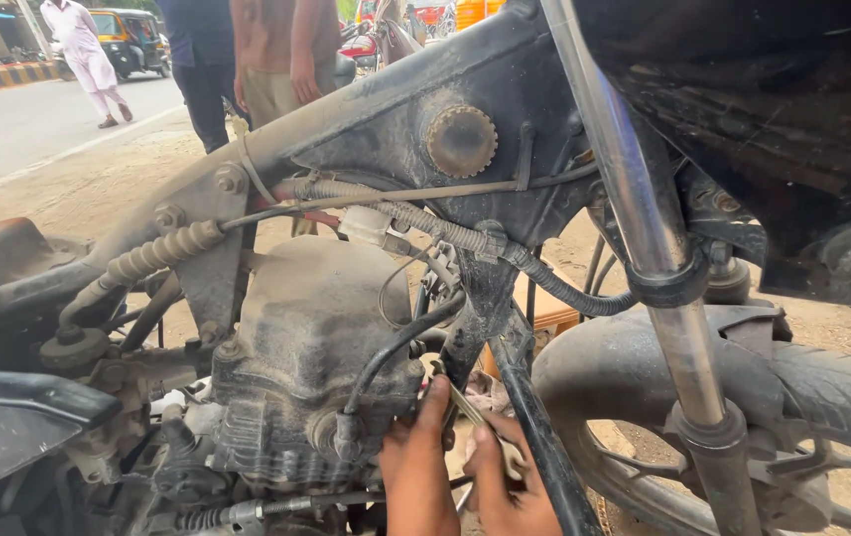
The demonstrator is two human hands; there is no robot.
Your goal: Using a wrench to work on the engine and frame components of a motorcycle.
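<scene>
A dusty motorcycle with its tank off fills the view. Its engine block [311,347] sits under the grey frame tube [366,119]. My left hand [415,462] reaches up from the bottom, fingers against the front of the engine near a black cable [386,357]. My right hand [505,476] is just beside it and grips a flat metal tool [465,405] that points up-left toward the engine. A black down tube [534,427] crosses in front of my right hand and hides part of it.
The chrome fork leg [644,218] and front tyre [832,392] stand at the right. Ribbed hoses [157,256] run along the frame. Several people [247,60] stand behind on sandy ground, and one walks on the road [8,119] near an auto rickshaw [132,40].
</scene>
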